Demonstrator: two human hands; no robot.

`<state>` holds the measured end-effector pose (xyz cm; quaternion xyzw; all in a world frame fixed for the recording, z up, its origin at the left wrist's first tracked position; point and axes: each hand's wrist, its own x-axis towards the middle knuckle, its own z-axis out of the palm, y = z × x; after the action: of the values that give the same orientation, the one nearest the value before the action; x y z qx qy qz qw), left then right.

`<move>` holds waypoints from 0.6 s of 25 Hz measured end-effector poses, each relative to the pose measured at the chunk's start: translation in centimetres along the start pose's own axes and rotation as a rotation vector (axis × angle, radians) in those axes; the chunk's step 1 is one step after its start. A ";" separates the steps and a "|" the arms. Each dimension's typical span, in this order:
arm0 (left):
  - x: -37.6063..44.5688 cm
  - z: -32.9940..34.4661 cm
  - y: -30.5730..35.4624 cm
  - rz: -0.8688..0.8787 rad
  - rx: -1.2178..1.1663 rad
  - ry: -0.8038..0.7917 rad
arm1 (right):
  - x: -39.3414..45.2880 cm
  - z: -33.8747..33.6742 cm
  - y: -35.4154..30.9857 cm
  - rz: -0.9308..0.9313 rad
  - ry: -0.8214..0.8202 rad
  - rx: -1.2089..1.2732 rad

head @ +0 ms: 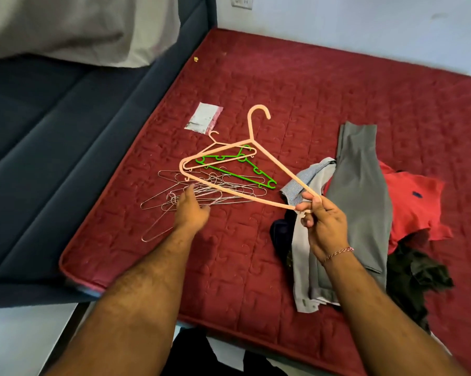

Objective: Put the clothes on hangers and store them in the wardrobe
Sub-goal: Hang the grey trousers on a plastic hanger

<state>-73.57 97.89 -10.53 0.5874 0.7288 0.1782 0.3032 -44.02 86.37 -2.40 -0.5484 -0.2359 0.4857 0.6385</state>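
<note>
Hanger selection: right hand (321,226) pinches the pink hanger (252,142) by one corner, left hand (191,210) hovers open over wire hangers (201,194); next, a garment from the clothes (359,191).

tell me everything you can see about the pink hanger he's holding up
The pink hanger looks like thin moulded plastic: a triangular frame with a long neck and an open hook at the top. It carries no garment. The right hand pinches one shoulder corner, holding it tilted above the red mattress, hook pointing away. It hangs over the wire hangers and the green hanger. Nothing else visibly grips it.
</note>
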 end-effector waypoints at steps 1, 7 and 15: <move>0.5 -0.1 -0.3 -0.015 -0.096 0.027 | -0.1 0.0 0.2 0.012 0.024 -0.005; 0.7 -0.5 0.7 -0.183 -0.596 -0.235 | -2.2 -5.5 2.5 0.188 0.163 -0.032; -7.8 9.1 6.5 -0.010 -0.027 -1.248 | -10.7 -23.2 4.0 0.251 0.608 -0.196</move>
<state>-61.84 91.09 -11.55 0.5737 0.4148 -0.1909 0.6800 -30.59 65.76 -10.29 -0.7516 -0.0110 0.3499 0.5591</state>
